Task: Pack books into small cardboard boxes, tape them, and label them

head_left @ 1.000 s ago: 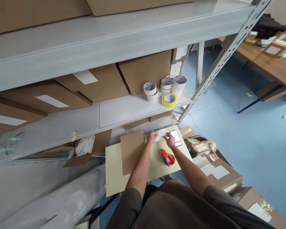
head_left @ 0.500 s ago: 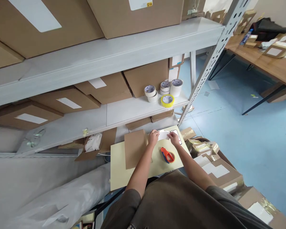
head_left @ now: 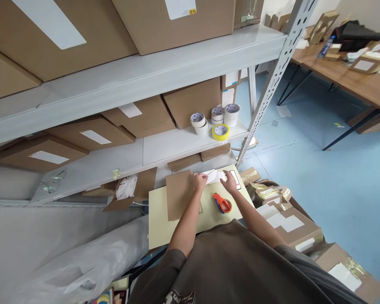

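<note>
Thin white paper (head_left: 213,176), crumpled or folded, stretches between my hands above the pale yellow tabletop (head_left: 158,230). My left hand (head_left: 200,181) is closed on its left end. At its right end is my right hand (head_left: 229,182), thumb and fingers apart. Beyond the right hand lies a white rectangle with a dark border (head_left: 236,179). Nearer my body rests an orange tape dispenser (head_left: 222,203) with a blue part. To the left, a brown cardboard piece (head_left: 178,196) lies partly behind my left forearm.
A grey metal shelf (head_left: 177,145) in front holds cardboard boxes (head_left: 193,99), white tape rolls (head_left: 232,115) and a yellow tape roll (head_left: 221,132). Taped cartons (head_left: 288,226) are piled at the right. Plastic-wrapped material (head_left: 107,253) stands at the left.
My right hand's fingers have spread from a pinch on the paper. The paper between the hands looks more creased. The view has shifted slightly.
</note>
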